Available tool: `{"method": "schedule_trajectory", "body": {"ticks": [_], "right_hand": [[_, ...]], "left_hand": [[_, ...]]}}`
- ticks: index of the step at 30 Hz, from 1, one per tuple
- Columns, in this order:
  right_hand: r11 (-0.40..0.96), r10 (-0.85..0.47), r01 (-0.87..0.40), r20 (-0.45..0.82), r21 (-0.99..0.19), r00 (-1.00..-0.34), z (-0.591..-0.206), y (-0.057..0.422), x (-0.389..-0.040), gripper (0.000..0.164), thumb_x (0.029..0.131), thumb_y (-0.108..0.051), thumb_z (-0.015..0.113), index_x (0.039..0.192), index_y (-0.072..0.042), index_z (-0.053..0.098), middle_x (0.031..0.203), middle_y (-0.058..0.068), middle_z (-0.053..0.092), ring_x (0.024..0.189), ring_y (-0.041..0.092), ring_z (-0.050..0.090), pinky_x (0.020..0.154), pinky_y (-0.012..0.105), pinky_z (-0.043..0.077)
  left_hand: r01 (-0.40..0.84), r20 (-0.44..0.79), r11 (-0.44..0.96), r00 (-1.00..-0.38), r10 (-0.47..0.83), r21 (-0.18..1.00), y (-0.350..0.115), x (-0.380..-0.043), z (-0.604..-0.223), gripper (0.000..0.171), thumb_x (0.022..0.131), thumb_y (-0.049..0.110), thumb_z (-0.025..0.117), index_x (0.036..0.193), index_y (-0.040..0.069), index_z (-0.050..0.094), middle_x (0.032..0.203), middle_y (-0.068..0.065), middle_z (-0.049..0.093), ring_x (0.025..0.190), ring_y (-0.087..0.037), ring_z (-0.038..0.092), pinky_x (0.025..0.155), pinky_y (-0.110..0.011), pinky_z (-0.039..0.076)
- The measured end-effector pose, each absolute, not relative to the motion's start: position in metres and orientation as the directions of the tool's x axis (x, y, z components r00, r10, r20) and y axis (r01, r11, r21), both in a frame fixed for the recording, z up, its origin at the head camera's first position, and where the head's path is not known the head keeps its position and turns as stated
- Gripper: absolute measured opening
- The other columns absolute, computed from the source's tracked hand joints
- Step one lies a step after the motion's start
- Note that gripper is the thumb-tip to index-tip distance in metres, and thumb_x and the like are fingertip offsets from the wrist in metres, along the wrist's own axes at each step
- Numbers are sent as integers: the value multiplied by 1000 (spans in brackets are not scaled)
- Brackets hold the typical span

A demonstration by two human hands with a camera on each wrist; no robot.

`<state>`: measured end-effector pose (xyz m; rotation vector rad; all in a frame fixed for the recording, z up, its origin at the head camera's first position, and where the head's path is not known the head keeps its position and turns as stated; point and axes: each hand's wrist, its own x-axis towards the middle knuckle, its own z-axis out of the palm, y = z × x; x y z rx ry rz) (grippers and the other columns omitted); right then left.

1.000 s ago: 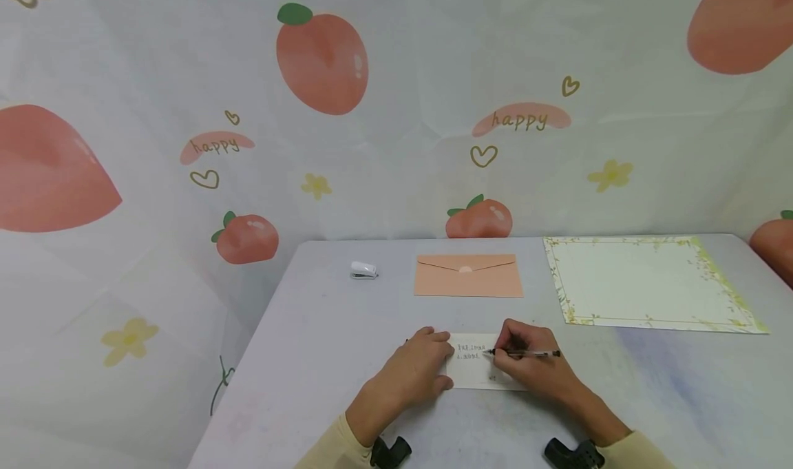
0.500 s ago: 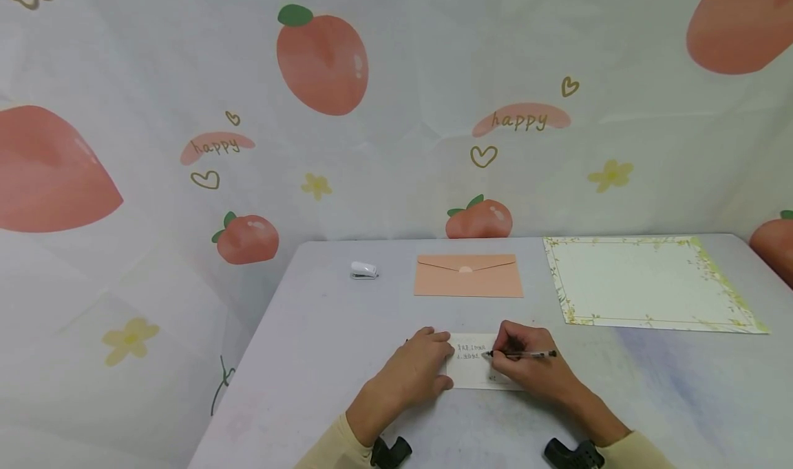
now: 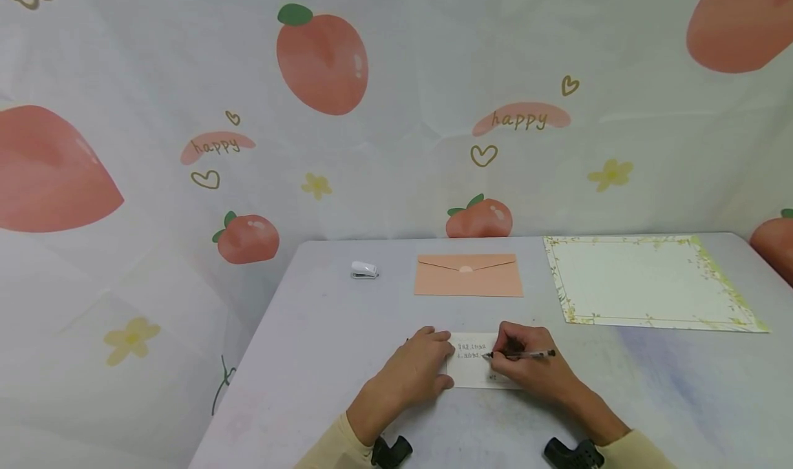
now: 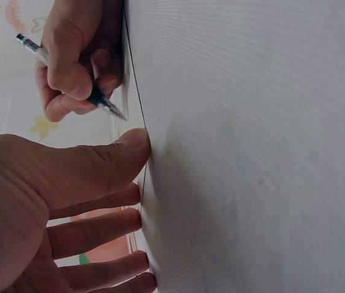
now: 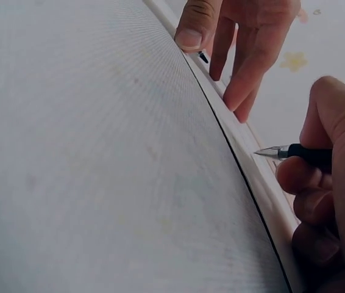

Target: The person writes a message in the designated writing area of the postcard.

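A small white card (image 3: pixel 469 372) with lines of handwriting lies flat on the table. My right hand (image 3: pixel 533 357) grips a clear-barrelled pen (image 3: pixel 537 354) with a black grip, its metal tip at the second written line. In the right wrist view the pen tip (image 5: pixel 269 152) meets the card surface. My left hand (image 3: pixel 416 367) presses the card's left edge with thumb and spread, fairly straight fingers (image 4: pixel 93 232). A small black piece like a pen cap (image 5: pixel 203 57) shows behind the left thumb. The card's right end is hidden under my right hand.
Beyond the card lies a peach-coloured envelope (image 3: pixel 467 284), flap side up. A small white stapler (image 3: pixel 363 270) is at the back left. At the back right lies a large sheet with a floral border (image 3: pixel 644 283). A fruit-printed cloth (image 3: pixel 396 152) hangs behind the table (image 3: pixel 322 331).
My right hand and pen have shifted very slightly left, with the tip staying around the second line. The left hand and the other things keep their places.
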<state>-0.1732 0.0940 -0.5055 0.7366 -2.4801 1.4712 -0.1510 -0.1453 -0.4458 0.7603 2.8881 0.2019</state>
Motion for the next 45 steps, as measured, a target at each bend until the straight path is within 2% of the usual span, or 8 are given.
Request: {"method": "schedule_trajectory", "body": {"ticks": [19,35,45], "right_hand": [[387,-328,-495,385,-778,-863,-504,95,-173,35,76,7,76,77,-25,62,70,-18,61,65,0,54,57,21,42],[397,-265,-468,390,-790,-882,-505,94,-172,36,77,9,76,76,-23,62,70,-15,60,63,1,53,55,21,42],[403,-293,-453,357,-795,-887,-505,95,-172,34,77,8,76,76,-23,61,70,-15,60,65,1,54,56,21,41]], "left_hand": [[474,-107,864,-862,495,169,-145,-151,-445,43,90,27,93,128,12,80,150,-1,70,142,-28,63,110,-42,60],[478,-104,863,-861,497,166,-145,-151,-446,43,89,27,93,127,12,81,149,-1,70,141,-28,63,109,-41,61],[478,-101,865,-863,495,155,-145,-151,-447,44,89,28,93,128,12,80,150,-1,70,142,-28,62,110,-42,60]]}}
